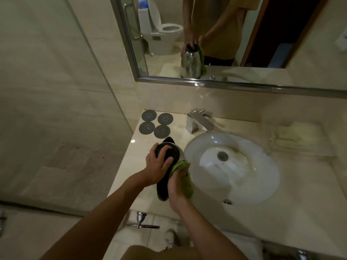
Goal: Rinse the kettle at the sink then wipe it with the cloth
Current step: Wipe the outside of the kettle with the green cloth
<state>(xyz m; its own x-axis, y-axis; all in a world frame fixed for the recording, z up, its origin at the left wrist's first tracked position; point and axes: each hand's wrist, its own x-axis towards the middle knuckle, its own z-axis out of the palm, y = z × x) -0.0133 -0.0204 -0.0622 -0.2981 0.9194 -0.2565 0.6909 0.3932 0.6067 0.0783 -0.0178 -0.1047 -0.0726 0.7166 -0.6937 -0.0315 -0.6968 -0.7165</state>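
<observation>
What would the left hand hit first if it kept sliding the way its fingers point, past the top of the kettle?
Probably the four dark round coasters on the counter. The left hand rests on the kettle lid, fingers pointing up and slightly left toward them. Depth is unclear; it might pass above them and reach the back wall.

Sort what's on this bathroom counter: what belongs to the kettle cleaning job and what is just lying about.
Part of the job:
- kettle, steadied on top by the left hand
- green cloth, pressed to the kettle's side by the right hand
- sink
- faucet

Just lying about:
- four round dark coasters
- folded pale towel
</observation>
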